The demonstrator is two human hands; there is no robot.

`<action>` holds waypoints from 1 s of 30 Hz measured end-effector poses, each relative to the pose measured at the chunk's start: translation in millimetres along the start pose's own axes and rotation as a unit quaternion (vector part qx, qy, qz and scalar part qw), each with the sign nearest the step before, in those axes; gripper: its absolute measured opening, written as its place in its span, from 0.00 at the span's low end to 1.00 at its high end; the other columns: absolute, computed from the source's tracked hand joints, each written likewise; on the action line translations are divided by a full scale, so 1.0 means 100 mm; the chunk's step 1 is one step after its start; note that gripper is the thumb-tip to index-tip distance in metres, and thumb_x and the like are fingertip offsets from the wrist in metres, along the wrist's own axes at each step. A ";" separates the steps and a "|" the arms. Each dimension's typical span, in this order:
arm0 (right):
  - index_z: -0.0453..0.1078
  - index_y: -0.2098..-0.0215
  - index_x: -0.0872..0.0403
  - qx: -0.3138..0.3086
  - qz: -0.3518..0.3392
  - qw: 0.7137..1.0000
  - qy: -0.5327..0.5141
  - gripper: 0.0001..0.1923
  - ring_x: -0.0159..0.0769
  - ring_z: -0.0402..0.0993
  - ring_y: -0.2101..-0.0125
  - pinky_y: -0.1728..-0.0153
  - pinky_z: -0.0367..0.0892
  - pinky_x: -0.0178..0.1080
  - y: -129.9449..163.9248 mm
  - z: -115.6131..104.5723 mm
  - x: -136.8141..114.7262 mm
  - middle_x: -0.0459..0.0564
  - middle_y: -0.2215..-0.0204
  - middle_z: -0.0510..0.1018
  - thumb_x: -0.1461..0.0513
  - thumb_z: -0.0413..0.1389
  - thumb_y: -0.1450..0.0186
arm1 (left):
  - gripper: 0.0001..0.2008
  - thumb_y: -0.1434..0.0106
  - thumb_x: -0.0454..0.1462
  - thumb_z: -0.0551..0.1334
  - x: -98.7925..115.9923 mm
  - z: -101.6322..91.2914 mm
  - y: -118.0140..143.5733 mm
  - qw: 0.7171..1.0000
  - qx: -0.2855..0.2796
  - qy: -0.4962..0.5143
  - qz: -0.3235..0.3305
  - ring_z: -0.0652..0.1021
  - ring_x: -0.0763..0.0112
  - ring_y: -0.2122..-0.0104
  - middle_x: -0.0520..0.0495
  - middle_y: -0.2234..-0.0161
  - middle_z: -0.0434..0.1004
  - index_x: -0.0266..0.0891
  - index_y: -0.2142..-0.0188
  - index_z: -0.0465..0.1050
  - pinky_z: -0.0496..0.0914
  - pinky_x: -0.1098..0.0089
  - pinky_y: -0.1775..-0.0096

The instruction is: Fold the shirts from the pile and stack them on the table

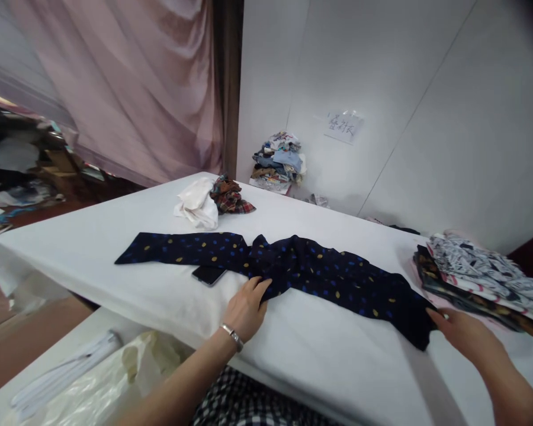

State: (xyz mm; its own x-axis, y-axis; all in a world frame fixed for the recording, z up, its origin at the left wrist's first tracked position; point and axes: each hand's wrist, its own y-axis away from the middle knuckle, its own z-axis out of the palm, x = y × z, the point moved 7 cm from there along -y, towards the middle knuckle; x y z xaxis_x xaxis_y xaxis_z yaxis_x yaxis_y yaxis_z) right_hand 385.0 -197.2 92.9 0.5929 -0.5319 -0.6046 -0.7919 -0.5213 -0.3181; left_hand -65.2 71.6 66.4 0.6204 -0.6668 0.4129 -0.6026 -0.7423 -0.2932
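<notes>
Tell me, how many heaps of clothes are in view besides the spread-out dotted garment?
3: a white and plaid heap at the table's far edge, a folded stack at right, a pile against the wall. More may be hidden.

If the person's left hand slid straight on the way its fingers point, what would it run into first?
The left hand already touches the dark dotted garment with its fingertips, so it would push into that cloth at once. Beyond lies bare white table; depth there is hard to judge.
</notes>
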 end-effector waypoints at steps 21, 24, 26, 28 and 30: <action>0.77 0.62 0.51 -0.461 -0.309 0.830 -0.053 0.27 0.43 0.73 0.56 0.53 0.65 0.39 0.23 3.33 -4.00 0.47 0.58 0.80 0.73 0.52 0.58 | 0.29 0.45 0.22 0.51 0.02 0.10 0.23 0.996 0.031 -0.059 0.055 0.73 0.60 0.54 0.42 0.42 0.64 0.43 0.46 0.67 0.71 0.58 0.56; 0.76 0.70 0.52 -0.456 -0.303 0.834 -0.072 0.18 0.39 0.74 0.64 0.60 0.67 0.37 0.20 3.27 -3.94 0.44 0.69 0.80 0.71 0.52 0.57 | 0.30 0.45 0.22 0.50 -0.02 0.07 0.21 0.997 0.030 -0.055 0.055 0.72 0.60 0.53 0.42 0.41 0.64 0.45 0.46 0.67 0.71 0.58 0.57; 0.74 0.69 0.54 -0.435 -0.290 0.848 -0.091 0.15 0.36 0.72 0.70 0.66 0.67 0.35 0.10 3.09 -3.84 0.43 0.73 0.78 0.68 0.52 0.54 | 0.29 0.45 0.22 0.50 -0.06 0.04 0.18 0.997 0.029 -0.049 0.049 0.72 0.59 0.51 0.42 0.41 0.64 0.45 0.47 0.68 0.71 0.58 0.56; 0.71 0.69 0.55 -0.392 -0.278 0.868 -0.128 0.11 0.34 0.70 0.73 0.70 0.66 0.35 -0.06 2.78 -3.72 0.43 0.76 0.75 0.66 0.51 0.50 | 0.29 0.44 0.22 0.50 -0.08 0.00 0.15 0.998 0.033 -0.038 0.048 0.71 0.57 0.49 0.41 0.40 0.63 0.44 0.48 0.69 0.70 0.56 0.54; 0.69 0.68 0.55 -0.323 -0.280 0.884 -0.190 0.08 0.33 0.69 0.73 0.69 0.65 0.35 -0.22 2.36 -3.58 0.42 0.76 0.73 0.63 0.52 0.47 | 0.28 0.44 0.22 0.51 -0.07 -0.07 0.11 0.997 0.050 -0.018 0.051 0.67 0.56 0.44 0.41 0.39 0.61 0.45 0.49 0.71 0.68 0.53 0.49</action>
State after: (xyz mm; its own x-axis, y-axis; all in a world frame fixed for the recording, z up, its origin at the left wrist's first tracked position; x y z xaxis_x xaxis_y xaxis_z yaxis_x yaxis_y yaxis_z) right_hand 156.1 161.8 144.0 0.6768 0.1292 -0.7247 -0.0678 -0.9694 -0.2361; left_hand -79.9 68.4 65.7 0.5766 -0.7401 0.3461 -0.6117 -0.6719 -0.4176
